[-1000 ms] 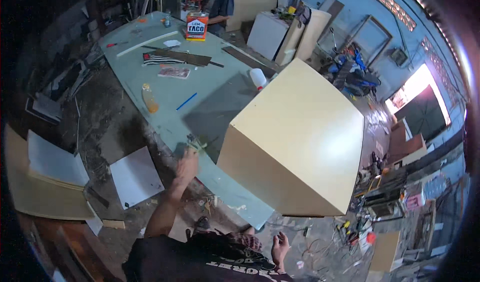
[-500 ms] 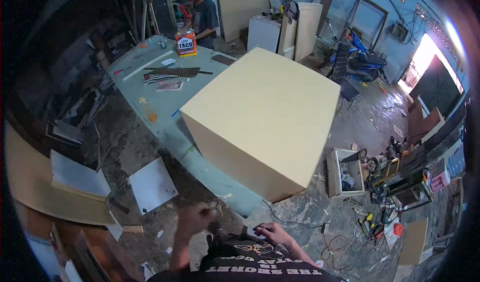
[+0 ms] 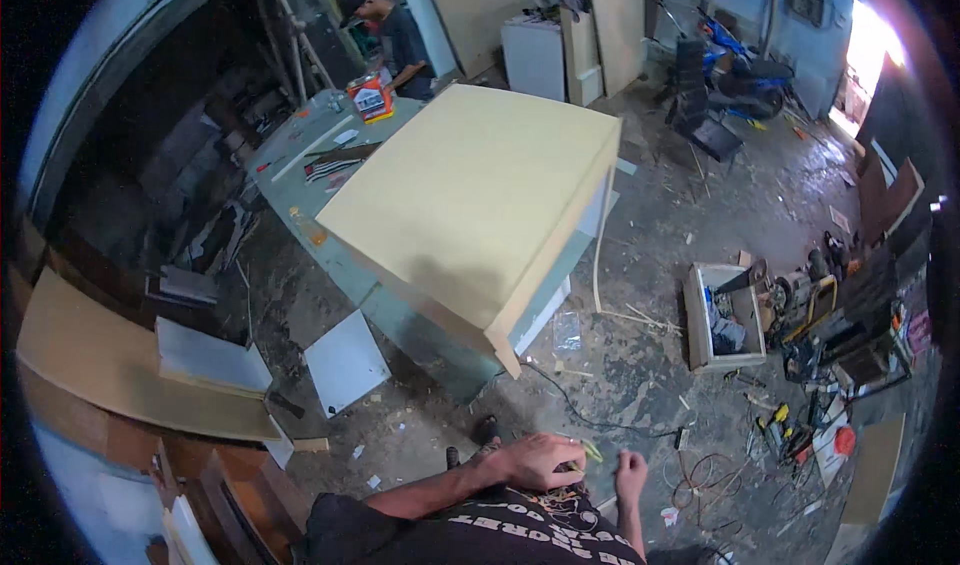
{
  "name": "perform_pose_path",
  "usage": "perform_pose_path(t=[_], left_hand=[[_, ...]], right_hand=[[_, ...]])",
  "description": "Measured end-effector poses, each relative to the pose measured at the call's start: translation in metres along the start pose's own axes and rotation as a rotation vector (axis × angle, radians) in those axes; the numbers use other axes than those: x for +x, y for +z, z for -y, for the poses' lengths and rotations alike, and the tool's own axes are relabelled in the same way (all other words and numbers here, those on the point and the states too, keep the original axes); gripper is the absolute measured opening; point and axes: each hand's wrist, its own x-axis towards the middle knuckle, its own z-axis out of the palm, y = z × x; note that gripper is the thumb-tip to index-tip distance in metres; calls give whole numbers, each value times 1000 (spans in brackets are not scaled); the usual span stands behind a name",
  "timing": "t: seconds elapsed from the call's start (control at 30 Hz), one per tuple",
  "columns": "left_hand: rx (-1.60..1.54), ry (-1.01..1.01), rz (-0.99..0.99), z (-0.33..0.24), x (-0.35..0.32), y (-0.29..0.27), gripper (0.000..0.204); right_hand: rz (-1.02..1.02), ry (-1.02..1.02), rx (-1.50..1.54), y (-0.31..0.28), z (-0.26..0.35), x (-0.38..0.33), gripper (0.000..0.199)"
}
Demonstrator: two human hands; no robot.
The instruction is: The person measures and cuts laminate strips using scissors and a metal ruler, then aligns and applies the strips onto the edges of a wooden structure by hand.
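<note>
My left hand (image 3: 540,462) reaches across the front of my dark printed shirt (image 3: 500,530), its fingers closed on a thin yellow-green thing (image 3: 592,450) whose kind I cannot make out. Close beside it, my right hand (image 3: 630,473) is raised with curled fingers; whether anything small is inside them is hidden. Both hands are apart from the large cream box-shaped cabinet (image 3: 470,195), which rests on the green-topped table (image 3: 375,300) ahead of me. Its right side shows an open edge with a pale inside.
An orange-and-white can (image 3: 371,100) stands on the table's far end, near a person (image 3: 400,40). White board (image 3: 347,362) lies on the floor at left. A wooden crate (image 3: 725,315), a cable (image 3: 580,410) and scattered tools (image 3: 785,430) lie at right. A blue motorcycle (image 3: 745,70) stands behind.
My view has shifted, and the cabinet's open right side now shows. My left hand has swung right across my body, beside my right hand, and the yellow-green thing has come into sight.
</note>
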Motion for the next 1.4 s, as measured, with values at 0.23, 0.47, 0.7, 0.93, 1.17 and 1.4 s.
perform_pose_path(t=[0.23, 0.47, 0.7, 0.93, 1.17, 1.4], left_hand=[[-50, 251, 12, -20, 52, 8, 17], [96, 348, -71, 7, 45, -10, 16], [113, 381, -92, 58, 26, -11, 17], [35, 442, -30, 95, 4, -29, 21], [-32, 473, 38, 115, -7, -62, 20], [-58, 557, 84, 117, -26, -81, 19]], right_hand=[[266, 357, 636, -10, 32, -36, 54], [368, 247, 1247, 24, 50, -27, 44], [312, 83, 1168, 54, 151, -42, 61], [264, -18, 1094, 97, 163, -47, 64], [-21, -10, 1541, 166, 184, -54, 56], [19, 132, 1375, 180, 184, -52, 32]])
